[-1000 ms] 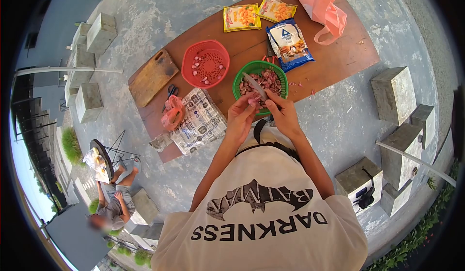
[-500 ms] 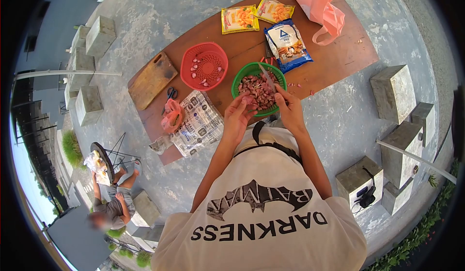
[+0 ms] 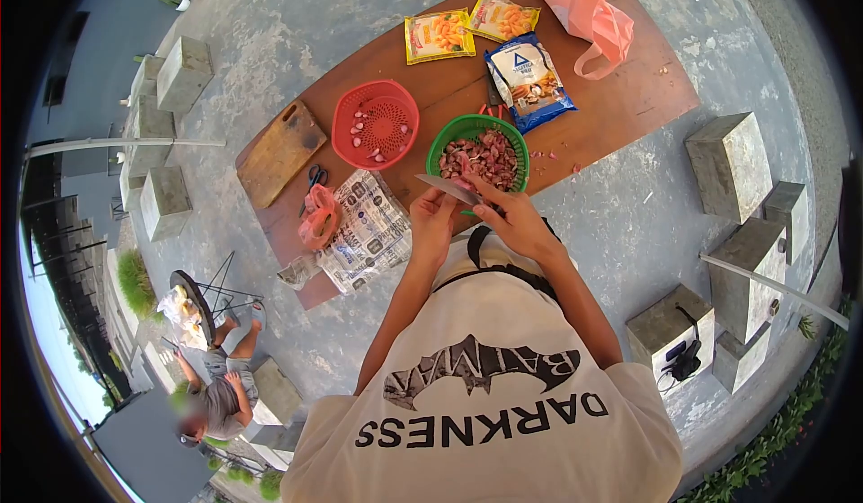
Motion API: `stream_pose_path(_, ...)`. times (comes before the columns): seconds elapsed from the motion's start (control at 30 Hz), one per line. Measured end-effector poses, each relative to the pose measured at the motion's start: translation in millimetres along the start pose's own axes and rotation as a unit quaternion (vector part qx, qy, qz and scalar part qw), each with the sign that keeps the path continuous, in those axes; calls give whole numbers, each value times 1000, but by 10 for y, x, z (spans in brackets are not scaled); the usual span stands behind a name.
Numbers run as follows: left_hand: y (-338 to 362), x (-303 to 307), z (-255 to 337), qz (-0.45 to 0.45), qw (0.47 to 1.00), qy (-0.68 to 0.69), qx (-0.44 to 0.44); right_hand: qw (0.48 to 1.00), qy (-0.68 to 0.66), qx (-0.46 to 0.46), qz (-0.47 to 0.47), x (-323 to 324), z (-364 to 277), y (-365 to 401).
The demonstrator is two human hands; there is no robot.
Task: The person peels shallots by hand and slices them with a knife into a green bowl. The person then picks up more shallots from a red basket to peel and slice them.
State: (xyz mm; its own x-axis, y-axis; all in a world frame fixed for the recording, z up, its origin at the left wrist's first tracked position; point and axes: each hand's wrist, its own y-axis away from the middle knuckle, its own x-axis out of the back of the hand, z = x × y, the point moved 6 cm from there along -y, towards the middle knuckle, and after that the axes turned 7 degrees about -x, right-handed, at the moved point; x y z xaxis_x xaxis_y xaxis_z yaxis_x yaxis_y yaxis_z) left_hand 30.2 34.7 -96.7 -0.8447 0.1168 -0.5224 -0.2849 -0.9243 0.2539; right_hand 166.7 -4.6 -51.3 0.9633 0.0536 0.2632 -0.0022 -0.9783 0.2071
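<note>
My right hand (image 3: 516,222) is closed on a knife (image 3: 448,188), whose blade points left across the front rim of the green basket (image 3: 434,154). My left hand (image 3: 433,222) is beside the blade with its fingers pinched, seemingly on a shallot mostly hidden behind the knife and fingers. Many small reddish shallots (image 3: 490,157) fill the green basket, directly beyond both hands. To its left, a red basket (image 3: 340,125) holds several pale pink peeled shallots (image 3: 378,155).
The brown table (image 3: 620,98) carries a cutting board (image 3: 283,152), scissors (image 3: 316,176), newspaper (image 3: 364,233), a small pink bag (image 3: 319,218), yellow packets (image 3: 439,35), a blue-white packet (image 3: 530,80) and a pink plastic bag (image 3: 598,17). Another person (image 3: 220,404) sits at lower left.
The knife has come down from above the shallots to my left fingers, its blade now pointing left. My right hand has moved left, nearer my left hand.
</note>
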Motion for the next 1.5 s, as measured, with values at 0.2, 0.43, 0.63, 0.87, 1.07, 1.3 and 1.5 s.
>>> stream_pose_path(0.2,58,8,20,-11,999,-36,-32,999,6,20,38,24,-12,12)
stream_pose_path(0.43,70,-134,64,-37,997,-41,-46,984,-171,-33,37,28,172,-18)
stream_pose_path(0.63,83,-254,151,-54,997,-36,-50,968,-244,-57,6,95,79,31)
stream_pose_path(0.87,83,-251,204,-57,995,-21,-78,976,-217,-10,15,19,27,77)
stream_pose_path(1.07,136,-218,215,-32,993,-63,-91,995,-69,9,65,47,-19,85)
stream_pose_path(1.3,151,-201,272,-23,991,-52,-119,984,-141,-46,103,112,170,90)
stream_pose_path(1.5,168,-124,318,0,988,-83,-131,984,-152,-29,87,115,200,45)
